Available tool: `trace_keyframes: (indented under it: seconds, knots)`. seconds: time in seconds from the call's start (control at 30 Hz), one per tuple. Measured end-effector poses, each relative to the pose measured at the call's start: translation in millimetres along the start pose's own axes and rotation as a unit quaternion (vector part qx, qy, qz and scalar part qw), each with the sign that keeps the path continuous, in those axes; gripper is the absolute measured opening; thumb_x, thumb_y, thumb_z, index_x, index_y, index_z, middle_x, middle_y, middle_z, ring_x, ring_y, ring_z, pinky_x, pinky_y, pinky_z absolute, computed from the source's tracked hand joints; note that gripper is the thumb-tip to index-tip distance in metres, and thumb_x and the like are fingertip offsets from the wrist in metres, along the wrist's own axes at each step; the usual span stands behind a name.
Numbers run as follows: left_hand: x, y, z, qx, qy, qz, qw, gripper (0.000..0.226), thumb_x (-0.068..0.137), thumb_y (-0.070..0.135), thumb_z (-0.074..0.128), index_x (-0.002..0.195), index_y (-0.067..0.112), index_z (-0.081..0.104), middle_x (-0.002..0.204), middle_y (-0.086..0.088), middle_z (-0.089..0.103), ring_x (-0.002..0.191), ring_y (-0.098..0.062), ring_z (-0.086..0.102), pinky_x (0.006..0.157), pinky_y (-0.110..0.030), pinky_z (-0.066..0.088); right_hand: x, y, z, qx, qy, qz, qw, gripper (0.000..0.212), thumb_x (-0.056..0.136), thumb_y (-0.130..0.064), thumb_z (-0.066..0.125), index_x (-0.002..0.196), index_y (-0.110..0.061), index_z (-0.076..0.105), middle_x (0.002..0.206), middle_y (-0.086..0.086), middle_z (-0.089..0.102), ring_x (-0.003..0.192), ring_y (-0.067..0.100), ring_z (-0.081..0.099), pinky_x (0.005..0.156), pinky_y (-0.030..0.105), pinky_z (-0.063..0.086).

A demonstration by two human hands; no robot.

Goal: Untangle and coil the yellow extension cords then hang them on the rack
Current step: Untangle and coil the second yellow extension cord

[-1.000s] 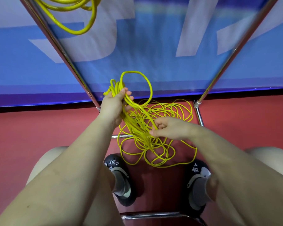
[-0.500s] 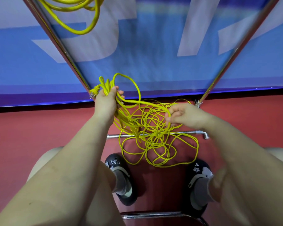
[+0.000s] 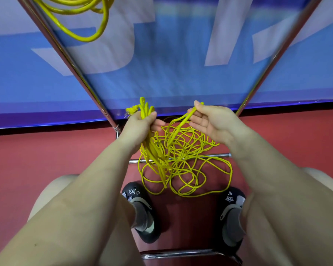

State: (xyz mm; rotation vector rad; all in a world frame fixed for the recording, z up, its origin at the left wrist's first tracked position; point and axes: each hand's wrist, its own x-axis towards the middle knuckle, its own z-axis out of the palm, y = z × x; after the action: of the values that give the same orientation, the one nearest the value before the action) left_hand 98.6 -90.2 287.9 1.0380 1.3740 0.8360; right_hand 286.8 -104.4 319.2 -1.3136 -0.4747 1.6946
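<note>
A tangled yellow extension cord (image 3: pixel 183 156) lies in loose loops on the red floor between my feet. My left hand (image 3: pixel 140 125) grips a bunch of gathered loops, whose tops and plug end stick up above my fist. My right hand (image 3: pixel 210 121) pinches a single strand between thumb and fingers and holds it up to the right, palm turned inward. Another coiled yellow cord (image 3: pixel 81 18) hangs at the top left against the rack's slanted metal pole (image 3: pixel 65 54).
The rack's second pole (image 3: pixel 273 60) slants up to the right. A low horizontal bar (image 3: pixel 217 155) crosses under the tangle. Behind stands a blue and white banner (image 3: pixel 171 54). My black shoes (image 3: pixel 140 210) stand on the red floor, with a chrome bar (image 3: pixel 181 253) below.
My right hand has risen from the middle of the tangle and moved up and right, drawing a strand with it. My left hand has kept its bunch, shifting slightly.
</note>
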Motion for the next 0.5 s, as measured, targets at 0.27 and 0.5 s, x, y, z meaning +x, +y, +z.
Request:
trace_keyframes:
  seconds: [0.27, 0.5]
  knots:
    - [-11, -3, 12, 0.015, -0.143, -0.033, 0.989, 0.014, 0.097, 0.014, 0.050, 0.103, 0.010, 0.062, 0.089, -0.003, 0.074, 0.096, -0.030, 0.062, 0.092, -0.046, 0.049, 11, 7, 1, 0.145, 0.079, 0.041, 0.985, 0.013, 0.093, -0.014, 0.055, 0.081, -0.009, 0.056, 0.051, 0.001, 0.066, 0.052, 0.011, 0.066, 0.054, 0.025, 0.055]
    - [-14, 0, 15, 0.060, -0.139, 0.008, 0.988, 0.015, 0.097, 0.008, 0.048, 0.093, 0.017, 0.059, 0.075, 0.002, 0.063, 0.072, -0.012, 0.066, 0.090, -0.045, 0.050, 11, -1, -3, 0.178, 0.029, -0.001, 0.984, 0.016, 0.096, -0.019, 0.049, 0.098, -0.003, 0.052, 0.090, 0.013, 0.065, 0.077, 0.021, 0.067, 0.064, 0.034, 0.058]
